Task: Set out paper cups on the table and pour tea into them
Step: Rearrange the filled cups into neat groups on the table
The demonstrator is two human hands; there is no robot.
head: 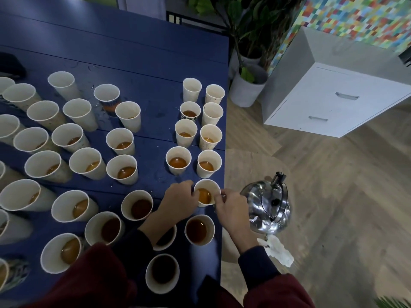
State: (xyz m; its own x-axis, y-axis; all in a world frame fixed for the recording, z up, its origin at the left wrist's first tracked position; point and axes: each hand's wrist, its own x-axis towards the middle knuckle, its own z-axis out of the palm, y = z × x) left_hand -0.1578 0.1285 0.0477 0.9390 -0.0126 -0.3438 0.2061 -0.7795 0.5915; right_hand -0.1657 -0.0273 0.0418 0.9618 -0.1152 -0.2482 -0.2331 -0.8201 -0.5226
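Cups crowd the blue counter [142,52], and you have both hands on one of them. Your left hand [180,196] curls round the left side of the cup [206,185] at the near right edge, and your right hand [231,207] pinches its right wall near the rim. It stands on the counter with tea in it, just on the near side of the two columns along the right edge. The two-handed hold looks meant to keep the soft paper from buckling while you nudge it into line with those columns. The kettle [266,205] stands off the counter on a low wooden stool [249,158] to the right. It was probably parked there to free both hands yet stay within reach, and a crumpled tissue [278,252] lies beside it. By count there is one kettle and eight cups in the right columns beyond yours, the farthest two seemingly empty. There are roughly thirty-four cups in all, though several are cut by the left edge and one hides under your left forearm.
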